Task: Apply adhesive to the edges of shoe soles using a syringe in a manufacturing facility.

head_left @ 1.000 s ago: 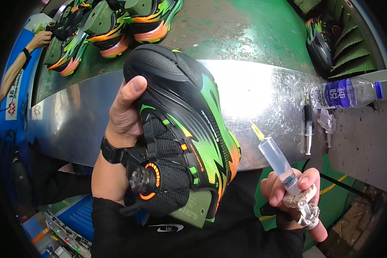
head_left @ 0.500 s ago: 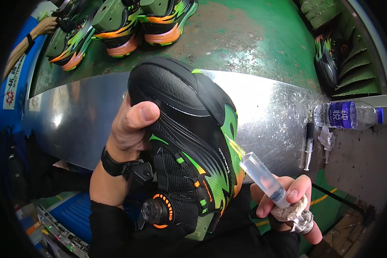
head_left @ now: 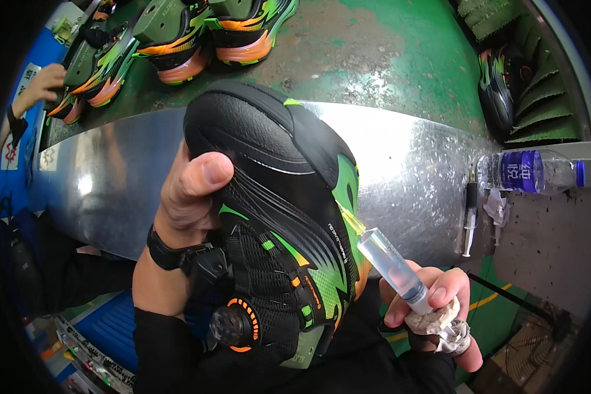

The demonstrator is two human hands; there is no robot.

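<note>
A black sneaker (head_left: 276, 190) with green and orange accents is held up, toe pointing away, in my left hand (head_left: 194, 187). My left fingers are wrapped round the toe end, with the thumb on the upper; the other fingers are mostly hidden behind it. A green shoe last (head_left: 302, 354) shows at the heel opening, and a round dial (head_left: 233, 325) sits on the upper. My right hand (head_left: 440, 295) is closed on a clear syringe (head_left: 391, 266) with liquid inside. Its yellow needle tip (head_left: 352, 220) meets the edge where upper and sole join. Whitish wrapping covers the syringe's rear end.
Behind the metal table edge (head_left: 125, 157), several similar sneakers (head_left: 171, 52) stand on a green surface. Another person's hand (head_left: 43, 85) is at the far left. At right are a plastic bottle (head_left: 561, 172), a second syringe (head_left: 470, 217) and a rack with green flaps (head_left: 545, 98) holding a sneaker.
The sneaker and both my hands have shifted slightly left in view. The needle tip stays at the sole edge. The other person's hand has moved down, and another sneaker shows beside it.
</note>
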